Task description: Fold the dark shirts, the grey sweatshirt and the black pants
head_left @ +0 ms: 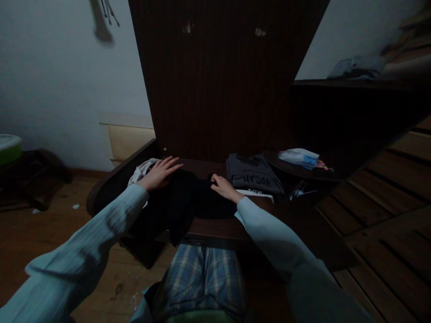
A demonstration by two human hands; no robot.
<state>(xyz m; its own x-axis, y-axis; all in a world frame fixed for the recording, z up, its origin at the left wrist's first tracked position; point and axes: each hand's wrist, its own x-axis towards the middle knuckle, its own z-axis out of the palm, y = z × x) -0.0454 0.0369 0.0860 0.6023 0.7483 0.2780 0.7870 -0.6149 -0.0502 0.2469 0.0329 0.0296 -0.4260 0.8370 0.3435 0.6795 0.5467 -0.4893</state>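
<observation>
A black garment (188, 197) lies spread and rumpled over the dark wooden desk (215, 229), part of it hanging past the front edge. On its left part, my left hand (160, 174) rests with fingers stretched out. My right hand (225, 186) is at the garment's upper right, its fingers curled together on the black cloth. Light-coloured cloth (143, 169) shows beside my left hand. Just right of my right hand sits a folded dark grey shirt (252, 172) with lettering, and a white flat item (257, 194) sticks out below it.
A small shelf (303, 172) at the right bears a blue and white packet (299, 158). Above it, folded cloth (357, 67) lies on a higher shelf. A tall dark panel (222, 80) rises behind the desk. At far left stands a green and white tub (9, 148).
</observation>
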